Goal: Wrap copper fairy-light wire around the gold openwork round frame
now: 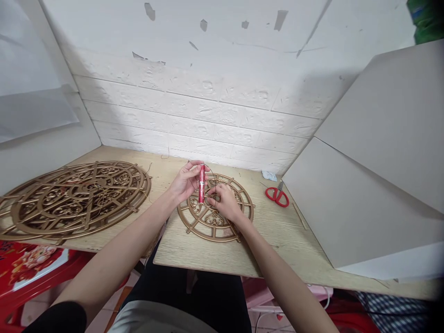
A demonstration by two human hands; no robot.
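A red cylinder (201,183), shaped like a firecracker, stands upright between my hands over a small gold openwork disc (215,221) that lies flat on the wooden table (277,240). My left hand (187,181) grips the cylinder from the left, fingers around its upper part. Just right of it, my right hand (224,201) pinches a thin dark thread at the cylinder's lower half and rests over the disc's centre.
A stack of larger gold openwork discs (74,196) covers the table's left part. Red-handled scissors (277,194) lie to the right, near a slanted white board (374,185). A white brick-pattern wall stands behind. Red printed items (27,266) sit below the table's left edge.
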